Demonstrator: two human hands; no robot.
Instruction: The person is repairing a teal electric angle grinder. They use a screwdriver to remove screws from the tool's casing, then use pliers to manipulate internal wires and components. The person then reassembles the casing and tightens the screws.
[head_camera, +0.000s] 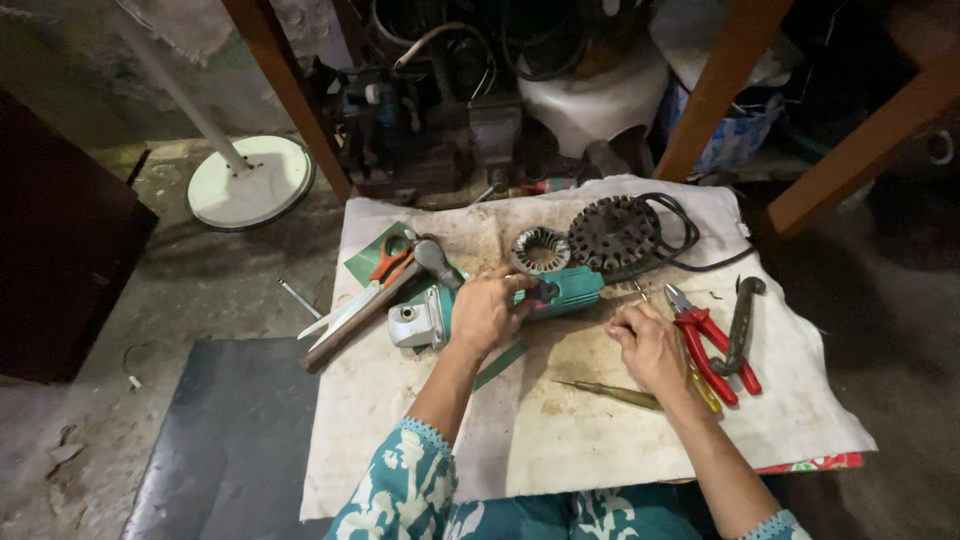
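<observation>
Left hand (487, 312) is clamping down on the teal angle grinder (500, 303) while the right hand (648, 345), fingers pinched, is probably holding some small part just beside red pliers (708, 347), so it could easily drop and vanish.

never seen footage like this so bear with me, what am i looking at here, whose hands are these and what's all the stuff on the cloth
This is a single picture from a camera worn on a person's head, looking down at their own two bare hands. They sit at a stained white cloth spread over a low surface in a cluttered workshop.

The left hand has its grip closed around a teal power tool with a grey metal head, an angle grinder by its look. The right hand pinches something too small to make out.

On the cloth lie red-handled pliers, a dark metal wrench, a thin yellow-handled screwdriver, orange-handled scissors, a hammer with a wooden handle, a ring-shaped motor winding and a round dark metal part.
</observation>
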